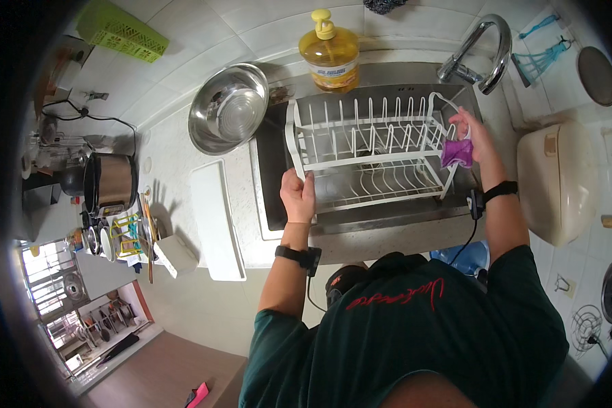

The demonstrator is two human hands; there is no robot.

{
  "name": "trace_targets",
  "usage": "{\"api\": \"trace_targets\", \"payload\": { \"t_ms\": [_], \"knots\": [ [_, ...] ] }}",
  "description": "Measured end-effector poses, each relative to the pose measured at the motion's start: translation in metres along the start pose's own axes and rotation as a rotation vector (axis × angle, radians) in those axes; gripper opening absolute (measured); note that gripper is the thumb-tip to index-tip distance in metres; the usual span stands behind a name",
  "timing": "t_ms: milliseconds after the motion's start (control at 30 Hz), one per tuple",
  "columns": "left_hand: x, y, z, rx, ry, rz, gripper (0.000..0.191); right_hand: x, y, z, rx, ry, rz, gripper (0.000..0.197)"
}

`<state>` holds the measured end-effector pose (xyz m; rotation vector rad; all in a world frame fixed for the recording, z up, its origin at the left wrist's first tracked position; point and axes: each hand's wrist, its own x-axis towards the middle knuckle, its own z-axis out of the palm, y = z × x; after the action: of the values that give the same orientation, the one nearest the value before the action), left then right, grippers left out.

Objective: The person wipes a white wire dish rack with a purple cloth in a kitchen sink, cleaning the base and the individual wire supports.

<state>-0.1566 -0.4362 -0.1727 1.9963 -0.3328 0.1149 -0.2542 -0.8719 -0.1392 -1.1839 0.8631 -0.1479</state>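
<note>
A white two-tier dish rack [372, 162] sits in or just over the stainless steel sink [278, 204]. My left hand [298, 194] grips the rack's left end frame near its front, thumb on top. At the opposite end, my right hand [472, 135] has a purple cloth [457, 153] pressed against the rack's right side frame. Part of that cloth hides the frame, and the fingers curl around near the curved top handle. Prongs stand upright along the upper tier, and the lower tier shows curved wires.
Behind the sink stand a yellow soap pump bottle [331, 56] and a chrome faucet [482, 56]. Left of it, a steel basin [229, 109] leans tilted, near a white tray [218, 219] on the counter. A beige lidded container [558, 181] is at the right.
</note>
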Motion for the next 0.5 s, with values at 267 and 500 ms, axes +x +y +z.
{"api": "trace_targets", "payload": {
  "t_ms": [267,500],
  "knots": [
    [-0.021,-0.036,-0.005,-0.135,-0.129,-0.433,0.014,-0.025,0.015,0.021,-0.054,-0.016,-0.246,0.016],
    [0.0,-0.03,-0.034,-0.777,-0.448,-0.794,0.043,-0.031,0.026,0.008,-0.037,-0.065,-0.282,0.014]
  ]
}}
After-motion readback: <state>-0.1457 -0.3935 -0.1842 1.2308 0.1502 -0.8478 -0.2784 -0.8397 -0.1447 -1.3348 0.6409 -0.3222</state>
